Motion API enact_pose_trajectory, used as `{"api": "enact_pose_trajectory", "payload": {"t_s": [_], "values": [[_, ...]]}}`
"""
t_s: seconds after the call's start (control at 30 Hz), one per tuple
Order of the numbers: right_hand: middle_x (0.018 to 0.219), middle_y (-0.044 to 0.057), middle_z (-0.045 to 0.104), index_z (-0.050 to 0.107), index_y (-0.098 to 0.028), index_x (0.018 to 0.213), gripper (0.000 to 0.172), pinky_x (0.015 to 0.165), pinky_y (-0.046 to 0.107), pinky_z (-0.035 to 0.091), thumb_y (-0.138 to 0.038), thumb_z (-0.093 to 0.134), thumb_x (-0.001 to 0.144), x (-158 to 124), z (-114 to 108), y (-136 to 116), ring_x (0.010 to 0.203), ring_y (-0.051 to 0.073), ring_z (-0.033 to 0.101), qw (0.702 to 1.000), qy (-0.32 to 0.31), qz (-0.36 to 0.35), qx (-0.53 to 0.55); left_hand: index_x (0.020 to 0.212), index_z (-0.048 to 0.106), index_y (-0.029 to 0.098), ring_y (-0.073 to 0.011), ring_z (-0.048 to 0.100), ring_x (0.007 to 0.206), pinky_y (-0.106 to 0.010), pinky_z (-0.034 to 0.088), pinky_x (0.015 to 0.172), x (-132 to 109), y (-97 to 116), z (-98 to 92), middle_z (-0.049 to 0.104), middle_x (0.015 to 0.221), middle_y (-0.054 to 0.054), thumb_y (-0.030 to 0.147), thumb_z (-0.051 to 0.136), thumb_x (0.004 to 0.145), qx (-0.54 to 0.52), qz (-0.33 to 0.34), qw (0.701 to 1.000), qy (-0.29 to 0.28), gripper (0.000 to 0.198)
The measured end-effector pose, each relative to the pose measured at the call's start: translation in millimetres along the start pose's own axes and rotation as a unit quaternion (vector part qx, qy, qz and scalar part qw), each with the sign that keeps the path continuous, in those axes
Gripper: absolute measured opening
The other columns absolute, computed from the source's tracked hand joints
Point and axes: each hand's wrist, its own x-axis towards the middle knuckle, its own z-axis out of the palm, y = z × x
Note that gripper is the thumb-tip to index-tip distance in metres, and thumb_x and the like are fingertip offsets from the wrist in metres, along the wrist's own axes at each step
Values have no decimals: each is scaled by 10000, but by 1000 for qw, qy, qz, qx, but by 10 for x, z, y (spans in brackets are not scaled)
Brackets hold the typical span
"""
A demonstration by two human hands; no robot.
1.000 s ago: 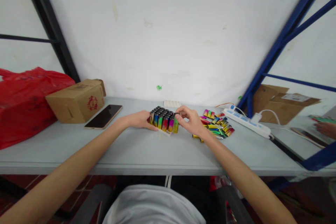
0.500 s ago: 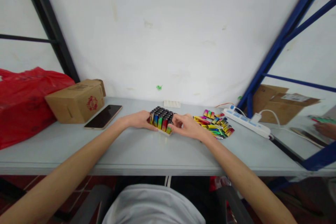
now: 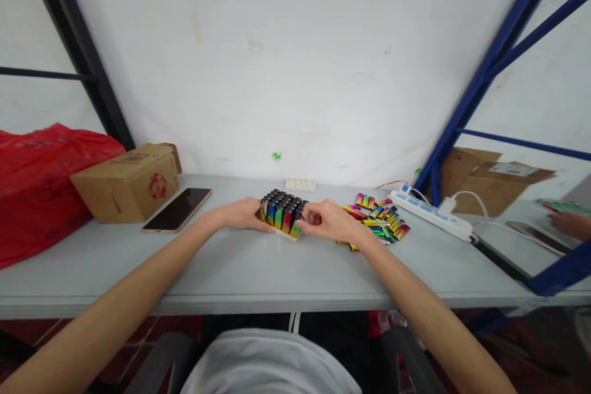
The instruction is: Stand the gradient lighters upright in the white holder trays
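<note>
Grey desk [image 3: 258, 271]. Block of rainbow lighters [image 3: 281, 217] stands upright mid-desk, nearer the back edge. Left hand [image 3: 242, 214] grips its left side. Right hand [image 3: 330, 221] is curled on its right corner, perhaps pinching one lighter. Loose lighters [image 3: 376, 221] are piled just right.

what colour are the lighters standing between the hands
The lighters are shiny rainbow with black tops, seen in the head view.

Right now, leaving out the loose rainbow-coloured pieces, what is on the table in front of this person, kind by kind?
Red plastic bag: 1
Cardboard box: 1
Phone: 1
Packed tray: 1
White tray by the wall: 1
Power strip: 1
Total: 6
</note>
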Motion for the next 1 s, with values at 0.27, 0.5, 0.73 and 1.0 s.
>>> {"api": "enact_pose_trajectory", "payload": {"t_s": [0.27, 0.5, 0.73, 1.0], "values": [[555, -33, 548, 603, -174, 686, 458, 559, 233, 330, -490, 492, 999, 43, 15, 229, 507, 91, 455, 991, 114, 27, -58, 993, 737, 200, -198, 650, 817, -230, 462, 694, -46, 107, -31, 738, 883, -1, 596, 709, 720, -16, -8, 1000, -6, 482], [1238, 181, 645, 588, -71, 1245, 300, 1010, 324, 422, -184, 498, 983, 270, 89, 916, 1146, 213, 595, 978, 61, 80, -180, 941, 722, 186, -200, 643, 810, -238, 466, 688, -27, 71, -21, 734, 882, -11, 661, 713, 679, -25, -17, 1000, 0, 543], [1257, 227, 625, 597, -53, 1225, 303, 993, 339, 433, -103, 500, 943, 737, 241, 1277, 1150, 247, 605, 959, -74, 135, -236, 871, 682, 184, -182, 597, 731, -233, 417, 607, 11, 6, -3, 688, 788, 2, 680, 731, 641, -17, -11, 999, 31, 550], [1106, 184, 684, 652, -78, 1119, 220, 911, 303, 454, -121, 547, 931, 586, -50, 1298, 1033, 220, 634, 963, -40, 156, -218, 916, 683, 170, -176, 578, 717, -234, 403, 592, 91, -82, 29, 670, 782, 5, 713, 721, 658, -12, 9, 998, 59, 602]]}}
